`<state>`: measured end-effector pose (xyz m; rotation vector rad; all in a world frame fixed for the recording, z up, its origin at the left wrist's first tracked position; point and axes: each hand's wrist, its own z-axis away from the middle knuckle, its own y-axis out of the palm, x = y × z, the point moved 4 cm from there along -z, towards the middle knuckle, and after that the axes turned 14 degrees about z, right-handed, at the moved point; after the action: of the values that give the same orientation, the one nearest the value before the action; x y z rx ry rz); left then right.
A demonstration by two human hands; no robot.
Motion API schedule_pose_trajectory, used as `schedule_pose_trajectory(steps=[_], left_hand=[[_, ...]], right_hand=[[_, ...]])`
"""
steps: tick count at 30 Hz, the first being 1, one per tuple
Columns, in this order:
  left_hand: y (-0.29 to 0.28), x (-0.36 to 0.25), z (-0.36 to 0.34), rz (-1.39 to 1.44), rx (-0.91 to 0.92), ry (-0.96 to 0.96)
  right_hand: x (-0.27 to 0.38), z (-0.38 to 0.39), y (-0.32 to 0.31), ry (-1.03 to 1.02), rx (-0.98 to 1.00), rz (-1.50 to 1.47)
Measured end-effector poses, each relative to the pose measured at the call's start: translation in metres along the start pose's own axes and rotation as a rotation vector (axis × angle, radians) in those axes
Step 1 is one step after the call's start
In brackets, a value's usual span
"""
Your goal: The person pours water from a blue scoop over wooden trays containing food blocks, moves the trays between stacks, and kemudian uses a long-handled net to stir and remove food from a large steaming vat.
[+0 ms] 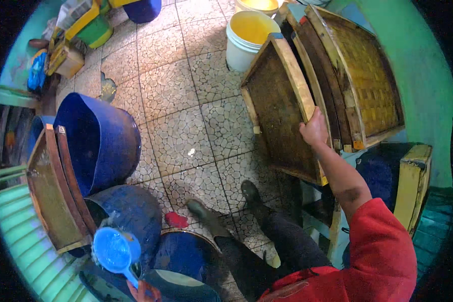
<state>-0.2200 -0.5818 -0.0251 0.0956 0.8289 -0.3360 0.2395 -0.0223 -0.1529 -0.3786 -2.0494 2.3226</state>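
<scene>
My right hand (315, 129) grips the long edge of a wooden-framed tray (279, 103), which stands tilted on its side at the right. Behind it lean several more framed trays, the outermost with a woven bamboo face (370, 75). At the lower left my left hand (144, 292) is closed round the handle of a blue plastic dipper (117, 249). The dipper is held over the dark blue barrels (128, 216), and its bowl looks wet inside. Part of my left hand is cut off by the lower edge.
A tall blue tub (118, 136) and two narrow framed trays (53, 196) stand at the left. White buckets with yellow insides (236, 50) sit at the far end. A red cloth-like scrap (176, 219) lies on the tiled floor (186, 136) near my boots.
</scene>
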Motion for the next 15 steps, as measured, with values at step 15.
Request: schedule_pose_trajectory(steps=[15], left_hand=[[0.520,0.078,-0.004,-0.950,0.851,0.723]], right_hand=[[-0.003,0.007,-0.001,-0.042,0.080,-0.163]])
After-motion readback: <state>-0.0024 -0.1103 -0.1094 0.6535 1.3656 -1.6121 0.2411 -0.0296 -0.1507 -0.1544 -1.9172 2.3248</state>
